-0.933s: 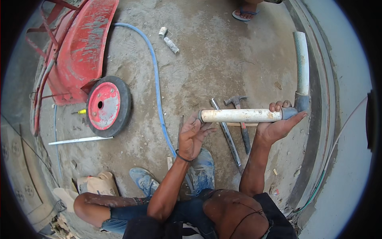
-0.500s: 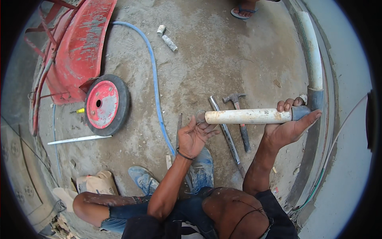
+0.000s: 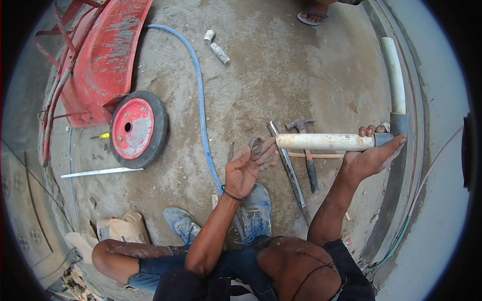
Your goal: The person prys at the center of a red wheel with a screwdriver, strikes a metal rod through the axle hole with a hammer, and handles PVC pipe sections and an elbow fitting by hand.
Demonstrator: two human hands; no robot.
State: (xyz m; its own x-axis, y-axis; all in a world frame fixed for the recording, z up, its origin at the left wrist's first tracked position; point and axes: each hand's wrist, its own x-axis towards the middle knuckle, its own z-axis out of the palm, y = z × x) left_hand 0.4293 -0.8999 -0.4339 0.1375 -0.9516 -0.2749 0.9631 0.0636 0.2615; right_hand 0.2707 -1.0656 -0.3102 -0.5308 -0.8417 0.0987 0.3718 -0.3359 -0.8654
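My right hand [image 3: 372,155] is wrapped round the grey end fitting of a white plastic pipe [image 3: 324,142], which lies crosswise in front of me. That fitting meets a grey pipe elbow [image 3: 399,125] beside the wall. My left hand [image 3: 246,170], palm up with its fingers partly stretched, holds a thin grey ring [image 3: 256,145] between thumb and forefinger. A gap separates the ring from the pipe's open left end. Under the pipe, on the ground, are a claw hammer [image 3: 307,155] and a metal bar [image 3: 290,173].
A red wheelbarrow [image 3: 108,60] with a black-tyred wheel [image 3: 139,129] lies at left. A blue hose [image 3: 201,100] crosses the dusty ground. Another white pipe [image 3: 394,75] runs along the wall at right. Beyond stands a person's sandalled foot [image 3: 314,16]; two short pipe pieces [image 3: 220,52] lie nearer.
The pipe and my right hand have shifted slightly right. The ring, previously beside the pipe's left end, is now farther from it and turned to show its opening.
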